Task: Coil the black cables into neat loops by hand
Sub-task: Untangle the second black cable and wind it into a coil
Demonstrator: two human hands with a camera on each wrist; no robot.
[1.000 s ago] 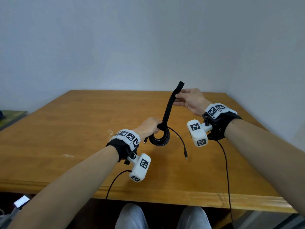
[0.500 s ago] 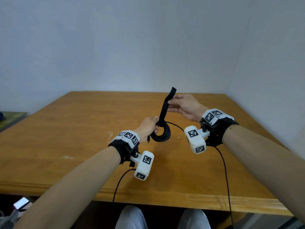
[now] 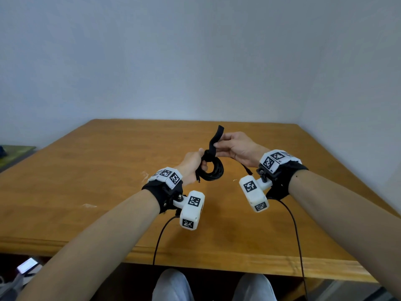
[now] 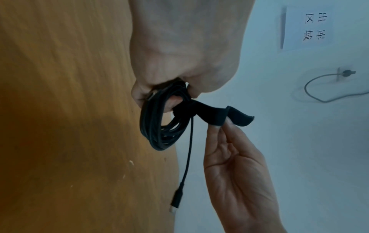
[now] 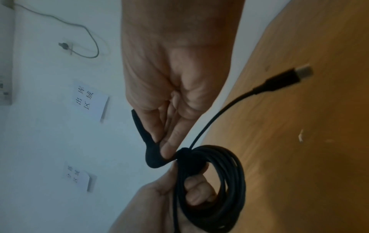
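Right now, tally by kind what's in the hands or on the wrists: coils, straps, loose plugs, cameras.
Coiled black cable, gripped by left hand: 1
Black strap, pinched by right hand: 1
Loose cable plugs: 1 plainly shown
White wrist cameras: 2
Total: 5

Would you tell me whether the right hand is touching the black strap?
Touching: the left wrist view shows the right hand pinching the black strap between its fingertips.

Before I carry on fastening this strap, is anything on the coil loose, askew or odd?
One thing: a cable tail with its plug hangs free of the coil held by the left hand. The strap, pinched by the right hand, is not yet closed.
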